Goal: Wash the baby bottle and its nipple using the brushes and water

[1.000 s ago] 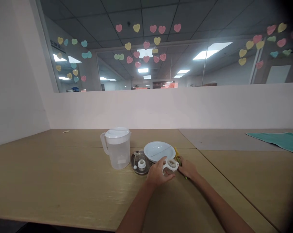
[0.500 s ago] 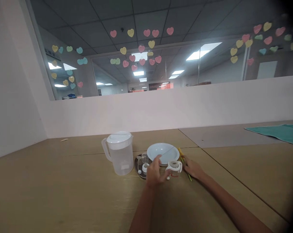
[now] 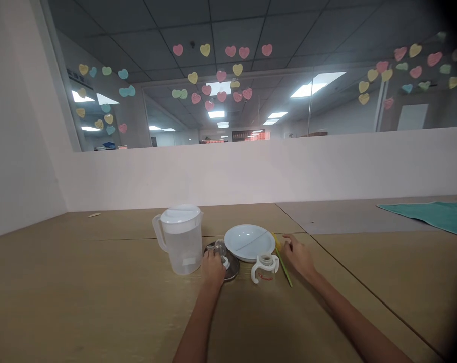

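My left hand (image 3: 212, 268) reaches over the left part of a dark round tray (image 3: 234, 268), fingers bent together. What they pinch is covered by the hand. Beside the fingers on the tray are a clear dome cap (image 3: 220, 247) and a white bottle-top piece (image 3: 225, 262), partly hidden. My right hand (image 3: 299, 256) hovers or rests just right of a yellow-and-green bottle brush (image 3: 285, 267), fingers loosely bent and apart, holding nothing visible. Between the hands stands an open baby bottle (image 3: 266, 267) with white side handles, in front of a white bowl (image 3: 247, 237) with a thin clear rod across it.
A lidded translucent pitcher (image 3: 183, 247) with liquid stands left of the tray. A teal cloth (image 3: 436, 214) lies at the far right of the table (image 3: 111, 292). Behind is a white wall (image 3: 198, 176) under a window with paper hearts.
My left hand has moved left, from beside the bottle onto the tray. My right hand has come off the brush, which lies on the table.
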Motion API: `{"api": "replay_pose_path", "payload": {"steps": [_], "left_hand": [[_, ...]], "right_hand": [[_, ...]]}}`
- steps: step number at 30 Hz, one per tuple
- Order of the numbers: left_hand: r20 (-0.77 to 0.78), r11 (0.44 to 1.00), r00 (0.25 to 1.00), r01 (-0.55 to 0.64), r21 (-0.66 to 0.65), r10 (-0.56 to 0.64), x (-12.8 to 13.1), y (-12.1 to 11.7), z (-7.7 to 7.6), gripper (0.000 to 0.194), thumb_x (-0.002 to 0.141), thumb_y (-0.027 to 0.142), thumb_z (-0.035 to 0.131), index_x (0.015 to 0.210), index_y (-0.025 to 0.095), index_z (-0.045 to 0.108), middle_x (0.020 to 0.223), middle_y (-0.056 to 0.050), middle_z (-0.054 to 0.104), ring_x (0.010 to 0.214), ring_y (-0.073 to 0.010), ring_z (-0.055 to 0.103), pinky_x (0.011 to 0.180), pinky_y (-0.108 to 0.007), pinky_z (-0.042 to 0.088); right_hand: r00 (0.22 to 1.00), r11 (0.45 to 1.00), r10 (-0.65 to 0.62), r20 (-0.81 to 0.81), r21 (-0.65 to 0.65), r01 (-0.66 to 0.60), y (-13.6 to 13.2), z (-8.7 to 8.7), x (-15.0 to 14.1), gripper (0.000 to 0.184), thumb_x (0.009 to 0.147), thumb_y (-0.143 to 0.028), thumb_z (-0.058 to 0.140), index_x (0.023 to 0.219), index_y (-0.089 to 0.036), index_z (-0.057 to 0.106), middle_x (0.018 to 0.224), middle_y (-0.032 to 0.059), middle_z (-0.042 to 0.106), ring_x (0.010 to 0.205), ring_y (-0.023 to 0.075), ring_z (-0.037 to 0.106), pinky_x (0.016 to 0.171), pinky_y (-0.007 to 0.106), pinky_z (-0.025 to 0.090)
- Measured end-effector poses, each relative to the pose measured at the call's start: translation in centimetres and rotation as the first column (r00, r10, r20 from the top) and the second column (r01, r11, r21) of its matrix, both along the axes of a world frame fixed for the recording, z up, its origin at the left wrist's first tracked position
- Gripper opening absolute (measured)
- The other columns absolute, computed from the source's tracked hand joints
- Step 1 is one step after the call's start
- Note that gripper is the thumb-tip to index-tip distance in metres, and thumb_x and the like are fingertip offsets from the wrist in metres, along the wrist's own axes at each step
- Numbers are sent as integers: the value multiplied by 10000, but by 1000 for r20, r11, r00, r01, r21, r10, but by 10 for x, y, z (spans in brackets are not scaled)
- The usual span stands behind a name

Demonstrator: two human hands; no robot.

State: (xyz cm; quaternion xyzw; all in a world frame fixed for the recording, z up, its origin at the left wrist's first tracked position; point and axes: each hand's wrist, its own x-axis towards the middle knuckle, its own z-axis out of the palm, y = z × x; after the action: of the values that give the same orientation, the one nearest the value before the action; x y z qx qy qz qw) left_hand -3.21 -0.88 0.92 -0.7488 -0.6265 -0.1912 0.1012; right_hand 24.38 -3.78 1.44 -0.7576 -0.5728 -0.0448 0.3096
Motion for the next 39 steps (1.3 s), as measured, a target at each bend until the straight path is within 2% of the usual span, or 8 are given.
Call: {"api": "replay_pose_path", "payload": {"steps": [4,7,11,18,25,30,33,39], "left_hand": [[1,998,998,-60,-22,60,-2,2,2,231,776,147,461,894,120,657,1000,-142,629,1027,-260,512,883,-374,369],[-10,995,995,-99,-26,98,-2,6,0,246,789,146,449,916,113,657,984,-148,636,1010,-263,529,872,-383,373],[-21,991,991,-134,-29,133,0,12,-2,264,821,177,430,897,98,670,954,-173,642,1007,-286,537,853,-401,381],[-30,990,991,-133,-43,132,2,12,-2,236,810,195,468,792,143,697,918,-150,668,1000,-286,547,833,-383,399],[23,992,993,-116,46,115,-9,5,16,235,794,96,454,825,146,681,873,-130,670,899,-243,589,770,-319,414],[289,983,956,-97,154,49,-4,-3,32,206,823,134,439,814,206,632,858,-52,669,793,-180,618,649,-246,403],[488,971,870,-52,233,-71,3,-3,40,132,836,187,442,860,202,571,838,-42,668,771,-176,628,636,-242,417],[657,902,633,171,397,-409,26,3,50,148,786,235,492,883,195,597,867,-39,684,816,-185,631,711,-266,455]], "right_hand": [[992,992,116,45,52,-118,21,30,-15,332,876,-249,336,1117,-202,560,772,54,666,683,162,584,564,236,293],[924,917,378,-60,-109,-383,48,43,-30,314,845,-240,377,1065,-203,598,700,20,648,629,122,563,578,208,328],[833,765,511,-210,-331,-553,79,40,-47,355,754,-183,446,1059,-197,628,582,-15,621,419,82,484,498,194,350],[806,716,533,-259,-370,-592,90,24,-53,185,621,-102,494,643,-125,677,554,8,620,378,74,494,439,172,342],[814,815,521,-256,-135,-564,87,51,-47,247,706,-85,429,796,-132,653,740,33,676,461,67,534,476,165,385],[804,838,545,-240,109,-535,67,86,-44,346,775,-106,393,1085,-181,529,852,15,693,538,73,578,600,183,438],[811,818,562,-163,251,-517,41,110,-48,420,782,-128,433,1195,-199,467,835,17,706,713,123,634,688,215,447],[861,765,508,-16,467,-443,-19,146,-65,207,838,-243,440,905,-231,635,904,10,697,837,158,630,745,251,436]]}}
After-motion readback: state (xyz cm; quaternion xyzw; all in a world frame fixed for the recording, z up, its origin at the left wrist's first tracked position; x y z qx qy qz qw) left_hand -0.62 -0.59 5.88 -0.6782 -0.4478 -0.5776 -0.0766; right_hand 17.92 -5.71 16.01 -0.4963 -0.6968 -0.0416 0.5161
